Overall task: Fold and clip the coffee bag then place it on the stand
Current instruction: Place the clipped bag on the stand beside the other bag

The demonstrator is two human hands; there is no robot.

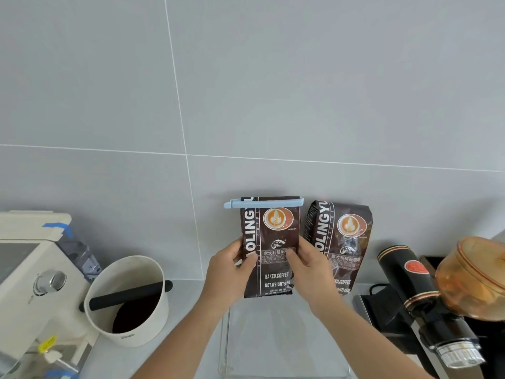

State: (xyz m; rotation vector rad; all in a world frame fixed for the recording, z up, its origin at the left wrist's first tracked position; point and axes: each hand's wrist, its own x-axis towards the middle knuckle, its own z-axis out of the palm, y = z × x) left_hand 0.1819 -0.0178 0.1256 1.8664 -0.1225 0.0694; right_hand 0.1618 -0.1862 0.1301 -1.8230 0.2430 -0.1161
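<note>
A dark brown coffee bag (276, 236) stands upright, its folded top held shut by a light blue clip (262, 202) that runs across it. My left hand (229, 272) grips the bag's left edge and my right hand (308, 266) grips its right side. The bag's bottom edge sits at the back of a clear acrylic stand (281, 340); whether it rests on the stand or hangs just above it I cannot tell.
A second, unclipped coffee bag (347, 242) leans against the grey tiled wall to the right. A black grinder (420, 302) with an amber hopper (475, 280) fills the right side. A white knock box (128, 299) and a cream espresso machine (30, 283) stand on the left.
</note>
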